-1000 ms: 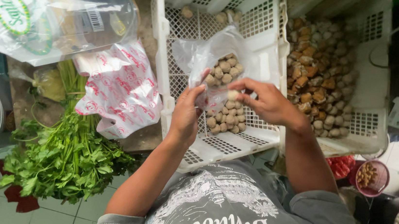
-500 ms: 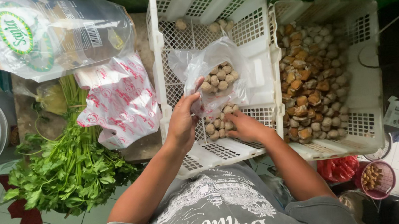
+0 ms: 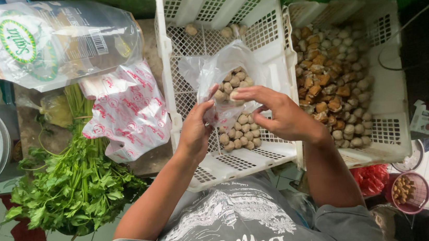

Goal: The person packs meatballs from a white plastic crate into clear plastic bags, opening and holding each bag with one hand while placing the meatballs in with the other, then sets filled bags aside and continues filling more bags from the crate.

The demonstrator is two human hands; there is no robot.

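Bag (image 3: 220, 75), clear plastic, sits over the white crate (image 3: 269, 31), mouth facing the hands; left hand (image 3: 194, 130) pinches its rim; right hand (image 3: 276, 112), nearer the mouth, fingertips closed on a meatball (image 3: 237, 96).

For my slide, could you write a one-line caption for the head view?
Left hand holds a clear bag open while right hand drops meatballs in, over a white crate.

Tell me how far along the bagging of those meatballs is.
Done: the clear plastic bag already holds a cluster of meatballs. In hand: the left hand holds the bag open while the right hand feeds another ball in. Left: a small pile of meatballs lies in the white crate, and the neighbouring crate is full.
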